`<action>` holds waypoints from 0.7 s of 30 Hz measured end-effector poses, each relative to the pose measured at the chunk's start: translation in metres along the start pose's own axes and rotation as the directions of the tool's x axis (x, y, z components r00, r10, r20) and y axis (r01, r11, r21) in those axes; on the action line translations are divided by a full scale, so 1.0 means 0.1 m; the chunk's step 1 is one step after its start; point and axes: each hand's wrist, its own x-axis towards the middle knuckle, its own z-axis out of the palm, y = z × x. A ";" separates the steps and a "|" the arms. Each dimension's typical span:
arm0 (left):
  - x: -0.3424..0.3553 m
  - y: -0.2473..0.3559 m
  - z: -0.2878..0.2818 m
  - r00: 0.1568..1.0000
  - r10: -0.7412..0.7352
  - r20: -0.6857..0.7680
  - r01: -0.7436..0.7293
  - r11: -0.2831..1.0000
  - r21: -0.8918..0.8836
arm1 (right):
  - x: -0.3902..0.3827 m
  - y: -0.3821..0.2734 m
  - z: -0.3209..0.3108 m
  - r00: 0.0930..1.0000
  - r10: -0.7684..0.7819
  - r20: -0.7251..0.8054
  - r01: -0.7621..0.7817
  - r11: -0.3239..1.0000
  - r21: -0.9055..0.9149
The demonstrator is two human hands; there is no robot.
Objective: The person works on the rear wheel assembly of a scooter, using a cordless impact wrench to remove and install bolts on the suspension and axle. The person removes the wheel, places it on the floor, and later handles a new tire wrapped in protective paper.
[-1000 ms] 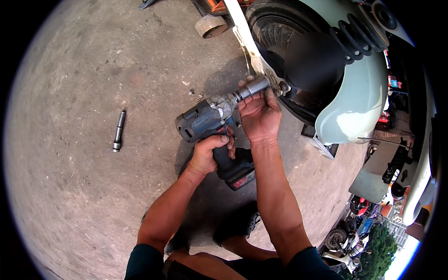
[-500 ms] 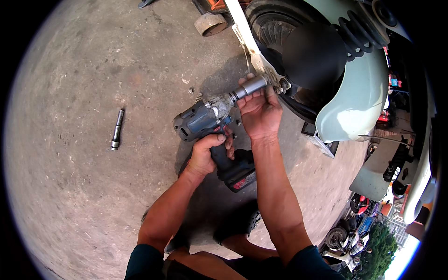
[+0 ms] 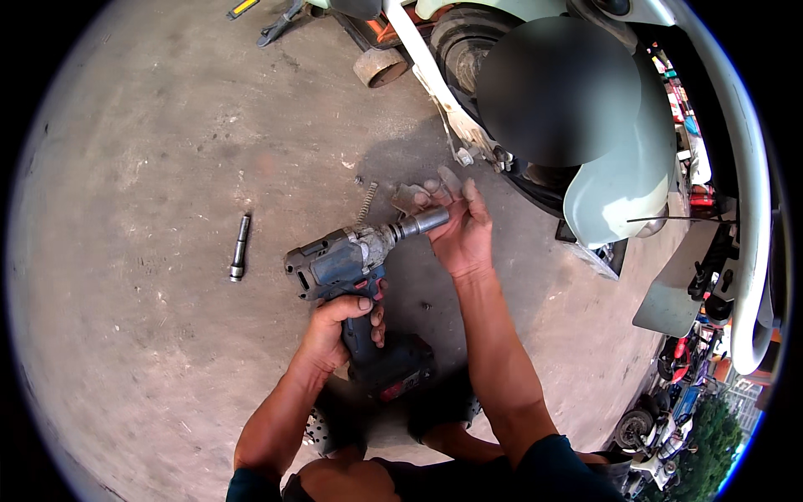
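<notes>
My left hand (image 3: 330,330) is wrapped round the grip of a cordless impact wrench (image 3: 335,261), grey-blue with a dark battery at its base. A long silver socket (image 3: 428,220) sits on its nose and points up to the right. My right hand (image 3: 462,238) is open, palm up, fingers stretched out beside the socket tip. Beyond the fingertips is the end of a white metal arm (image 3: 452,109) with a nut (image 3: 465,156) by it. The socket is apart from that end. A pale green scooter fender (image 3: 619,201) stands further right; a dark blurred patch hides part of its wheel.
A dark metal shaft (image 3: 240,248) lies on the concrete floor (image 3: 150,335) at left. A small coil spring (image 3: 368,201) lies beyond the wrench. A roller-like cylinder (image 3: 381,67) is at the top, and a metal box (image 3: 594,255) sits below the fender. Parked motorbikes (image 3: 640,427) are at lower right.
The wrench and socket have moved back from the white arm, down and to the left. My right hand has opened from round the socket tip, its fingers now spread beside it.
</notes>
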 end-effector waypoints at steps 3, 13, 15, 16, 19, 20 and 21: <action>-0.20 -0.07 -0.16 1.000 0.029 -0.011 -0.030 0.998 -0.063 | 0.04 0.07 0.07 0.992 -0.126 -0.017 0.127 0.989 0.077; -0.77 0.01 -0.99 0.964 0.253 -0.081 -0.266 0.911 -0.315 | 0.34 0.06 0.31 0.925 -0.248 -0.286 0.300 0.941 0.156; -0.84 0.00 -1.14 0.951 0.291 -0.104 -0.309 0.907 -0.287 | 0.39 0.10 0.37 0.881 -0.320 -0.350 0.346 0.938 0.014; -0.88 0.00 -1.19 0.947 0.296 -0.124 -0.320 0.903 -0.287 | 0.37 0.10 0.46 0.875 -0.288 -0.390 0.347 0.933 0.090; -0.93 0.01 -1.31 0.940 0.300 -0.165 -0.336 0.899 -0.280 | 0.30 0.09 0.62 0.904 -0.160 -0.397 0.309 0.886 0.345; -0.93 0.01 -1.33 0.941 0.296 -0.166 -0.332 0.903 -0.274 | 0.30 0.07 0.60 0.939 -0.111 -0.325 0.256 0.858 0.446; -0.93 0.01 -1.36 0.942 0.292 -0.167 -0.328 0.906 -0.268 | 0.31 0.05 0.56 0.967 -0.068 -0.246 0.195 0.820 0.539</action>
